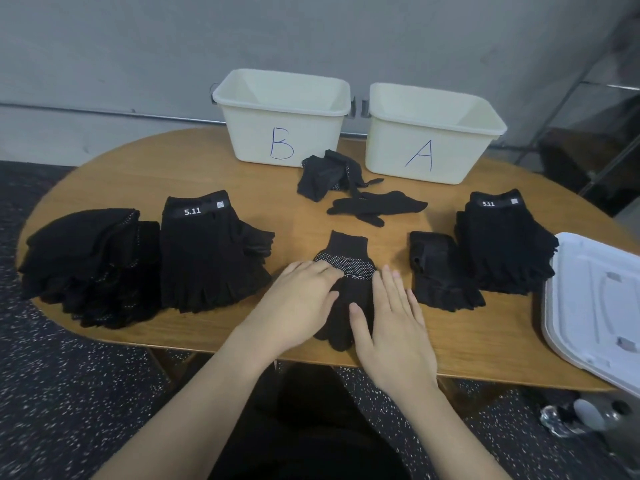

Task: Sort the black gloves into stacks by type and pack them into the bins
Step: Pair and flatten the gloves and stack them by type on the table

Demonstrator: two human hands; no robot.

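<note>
Fingers of both hands lie straight, pressing a black dotted glove flat; cuff pointing away.

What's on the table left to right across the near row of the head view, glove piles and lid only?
Dotted knit glove stack → 5.11 glove stack → dotted glove flat under both hands → small fingerless glove pile → second 5.11 stack → white lid.
</note>
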